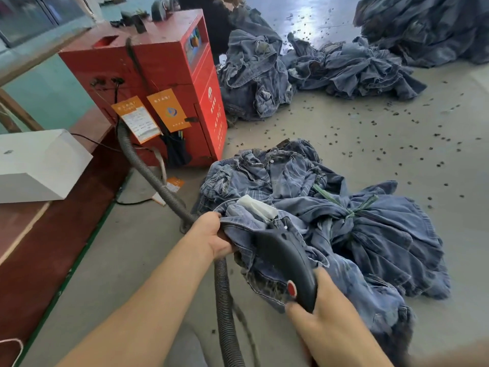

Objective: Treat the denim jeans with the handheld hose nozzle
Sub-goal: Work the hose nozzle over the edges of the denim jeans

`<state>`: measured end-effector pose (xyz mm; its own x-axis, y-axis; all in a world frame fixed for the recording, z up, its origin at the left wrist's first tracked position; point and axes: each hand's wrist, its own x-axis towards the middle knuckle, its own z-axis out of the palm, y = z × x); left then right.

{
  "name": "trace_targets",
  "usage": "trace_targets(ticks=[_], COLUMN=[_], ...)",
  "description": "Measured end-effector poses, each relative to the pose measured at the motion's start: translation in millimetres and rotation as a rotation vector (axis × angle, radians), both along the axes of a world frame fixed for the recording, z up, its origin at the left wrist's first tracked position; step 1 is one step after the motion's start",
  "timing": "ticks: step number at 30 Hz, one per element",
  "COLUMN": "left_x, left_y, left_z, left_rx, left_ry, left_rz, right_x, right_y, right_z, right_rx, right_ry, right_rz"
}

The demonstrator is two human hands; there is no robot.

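Observation:
A bundle of blue denim jeans (344,207), tied with a green cord, lies on the floor in front of me. My left hand (211,237) grips the waistband edge of the top pair and lifts it. My right hand (322,313) holds the black handheld nozzle (285,258) by its rear grip, near its red button. The nozzle's tip points into the lifted denim beside a white pocket lining (258,207). A grey ribbed hose (225,300) runs from the nozzle back towards the red machine.
The red machine (164,83) with orange tags stands at the left. A white box (37,165) rests on a dark red platform (39,247). More denim piles (344,64) lie beyond. Small dark bits are scattered over the grey floor (397,133).

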<state>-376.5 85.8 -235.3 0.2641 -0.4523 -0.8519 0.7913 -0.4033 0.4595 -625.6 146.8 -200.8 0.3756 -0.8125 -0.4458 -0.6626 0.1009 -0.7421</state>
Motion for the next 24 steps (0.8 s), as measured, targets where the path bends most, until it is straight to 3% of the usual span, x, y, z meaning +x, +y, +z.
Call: trace_targets(ticks=[6, 13, 19, 24], left_x=[3, -2, -10, 3], left_y=[8, -8, -8, -8], left_z=[9, 20, 27, 26], left_rx=[-0.038, -0.092, -0.074, -0.064], left_ry=[0.059, 0.066, -0.004, -0.023], left_rz=[0.022, 0.113, 0.130, 0.157], right_x=[-8, -26, 5, -26], right_y=[-54, -11, -54, -48], right_z=[14, -7, -11, -3], right_rx=[0.060, 0.075, 0.104, 0.031], right_ry=[-0.314, -0.060, -0.314, -0.289], right_rz=[-0.349, -0.091, -0.318, -0.458])
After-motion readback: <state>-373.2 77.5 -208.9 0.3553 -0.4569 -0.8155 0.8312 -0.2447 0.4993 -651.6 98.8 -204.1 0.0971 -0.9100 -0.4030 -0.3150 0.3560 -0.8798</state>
